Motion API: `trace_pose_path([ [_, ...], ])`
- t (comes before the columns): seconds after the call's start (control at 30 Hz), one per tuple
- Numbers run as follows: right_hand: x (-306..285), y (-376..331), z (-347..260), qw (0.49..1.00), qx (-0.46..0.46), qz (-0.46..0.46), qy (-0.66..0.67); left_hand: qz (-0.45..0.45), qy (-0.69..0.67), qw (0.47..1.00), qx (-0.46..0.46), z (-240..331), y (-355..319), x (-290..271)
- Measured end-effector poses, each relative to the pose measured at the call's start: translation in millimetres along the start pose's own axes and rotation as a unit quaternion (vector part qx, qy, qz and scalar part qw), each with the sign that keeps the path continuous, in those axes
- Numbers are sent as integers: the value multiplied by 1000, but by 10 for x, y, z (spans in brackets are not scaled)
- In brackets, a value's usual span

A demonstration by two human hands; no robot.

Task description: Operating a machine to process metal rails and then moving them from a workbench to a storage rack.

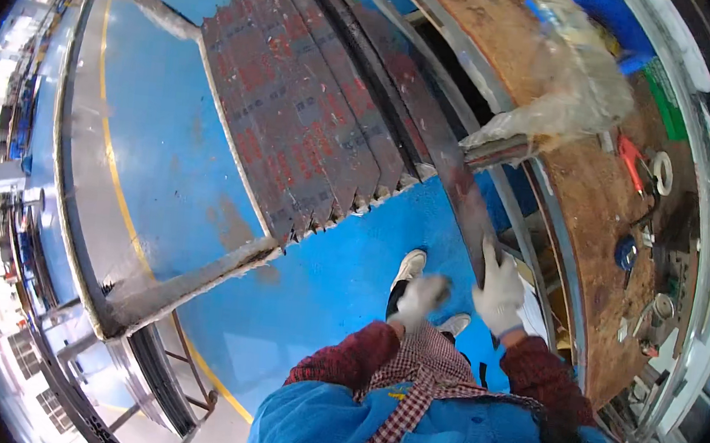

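— Where was the long metal strip (442,157)?
— Leaning beside the stacked strips (298,105), near end clamped in the right hand (499,293).
— And the left hand (421,297)?
— Blurred, its grip unclear, just left.

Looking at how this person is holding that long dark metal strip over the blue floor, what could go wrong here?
1. The right hand grips only the near end of the long metal strip; the left hand is blurred and seems off it, so the strip might slip or swing.
2. The strip's end hangs above the shoes, so a drop could hit the feet.
3. The stacked strips have pointed ends toward the person, which might snag the gloves.
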State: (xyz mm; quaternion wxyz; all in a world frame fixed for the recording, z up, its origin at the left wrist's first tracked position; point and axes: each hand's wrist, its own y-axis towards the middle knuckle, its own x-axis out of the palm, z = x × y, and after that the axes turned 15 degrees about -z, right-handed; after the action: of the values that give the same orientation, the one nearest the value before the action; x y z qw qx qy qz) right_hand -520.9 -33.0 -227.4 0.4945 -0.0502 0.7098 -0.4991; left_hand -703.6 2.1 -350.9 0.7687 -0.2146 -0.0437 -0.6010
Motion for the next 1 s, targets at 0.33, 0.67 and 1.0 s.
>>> trace_pose_path([
  [0.33,813,-1930,843,992,25,117,50,188,-400,894,-77,93,1614,-845],
  [0.67,1045,-3162,1664,979,-16,200,32,152,38,987,25,-503,700,-20],
  [1.0,1962,-3777,2581,961,-76,235,121,90,-346,934,25,1127,-555,840],
])
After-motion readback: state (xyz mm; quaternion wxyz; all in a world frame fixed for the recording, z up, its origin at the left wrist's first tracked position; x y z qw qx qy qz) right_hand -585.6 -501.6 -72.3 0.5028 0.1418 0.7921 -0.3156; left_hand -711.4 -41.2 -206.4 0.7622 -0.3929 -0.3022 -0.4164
